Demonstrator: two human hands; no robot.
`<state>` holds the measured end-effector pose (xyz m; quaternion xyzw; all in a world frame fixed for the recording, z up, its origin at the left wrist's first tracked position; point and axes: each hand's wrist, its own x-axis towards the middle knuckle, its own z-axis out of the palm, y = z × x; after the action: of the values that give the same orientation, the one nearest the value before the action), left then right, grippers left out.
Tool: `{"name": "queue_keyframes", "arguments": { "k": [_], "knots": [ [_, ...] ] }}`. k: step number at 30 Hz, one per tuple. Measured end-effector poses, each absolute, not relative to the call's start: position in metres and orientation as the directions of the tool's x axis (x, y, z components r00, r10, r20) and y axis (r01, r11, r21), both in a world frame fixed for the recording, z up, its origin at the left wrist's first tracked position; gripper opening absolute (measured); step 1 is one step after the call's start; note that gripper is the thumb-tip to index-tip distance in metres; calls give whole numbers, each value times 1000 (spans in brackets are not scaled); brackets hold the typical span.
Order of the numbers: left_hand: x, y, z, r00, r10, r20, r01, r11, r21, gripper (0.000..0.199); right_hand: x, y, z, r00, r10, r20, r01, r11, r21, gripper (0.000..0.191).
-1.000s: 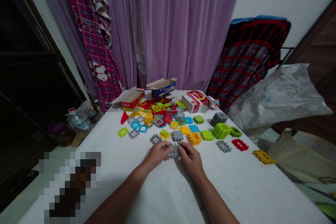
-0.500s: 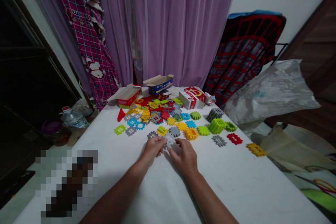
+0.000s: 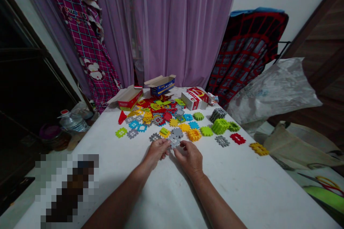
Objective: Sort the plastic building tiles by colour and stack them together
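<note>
My left hand [image 3: 156,151] pinches a light grey toothed building tile [image 3: 174,141] by its left edge, thumb on top. Close against the tile's right edge is my right hand [image 3: 190,157], its thumb and index finger apart; whether a fingertip touches the tile I cannot tell. Just beyond lie a darker grey tile [image 3: 177,132], a yellow tile [image 3: 164,133] with a green piece on it, and a dark grey tile [image 3: 154,137]. An orange block of joined tiles [image 3: 194,135] sits beyond my right hand.
A mixed heap of coloured tiles [image 3: 158,109] covers the table's far middle. Behind it stand an open red box [image 3: 130,98], a blue box [image 3: 162,86] and a red-white box [image 3: 195,98]. At right are a green stack [image 3: 220,126], a grey stack [image 3: 218,114] and a yellow block [image 3: 259,149].
The light grey tile has turned slightly in my left hand, and my right fingers have shifted a little at its edge. The whole view has moved slightly.
</note>
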<state>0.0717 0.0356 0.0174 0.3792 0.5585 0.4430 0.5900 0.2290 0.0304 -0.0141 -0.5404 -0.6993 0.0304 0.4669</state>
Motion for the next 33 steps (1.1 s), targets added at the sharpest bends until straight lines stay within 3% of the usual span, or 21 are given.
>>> {"name": "queue_keyframes", "arguments": {
  "k": [3,6,10,12,27,33],
  "knots": [
    [68,35,18,-47,952,-302,-93,297,950,51,254,38,-8,173,802,572,728,287,-623,36],
    [60,36,17,-137,961,-240,-68,233,970,51,305,47,-3,404,770,494,725,61,-687,51],
    [46,41,15,-238,957,-167,-79,152,985,53,374,50,0,606,724,328,688,-271,-673,55],
    [39,43,15,-285,946,-153,-103,128,986,55,393,49,0,622,745,239,674,-354,-649,52],
    [0,52,16,-466,873,-145,-155,81,985,58,398,50,1,561,827,48,741,-476,-473,43],
    [-15,55,17,-528,844,-95,-125,33,992,55,394,49,6,544,839,33,772,-484,-411,45]
  ]
}}
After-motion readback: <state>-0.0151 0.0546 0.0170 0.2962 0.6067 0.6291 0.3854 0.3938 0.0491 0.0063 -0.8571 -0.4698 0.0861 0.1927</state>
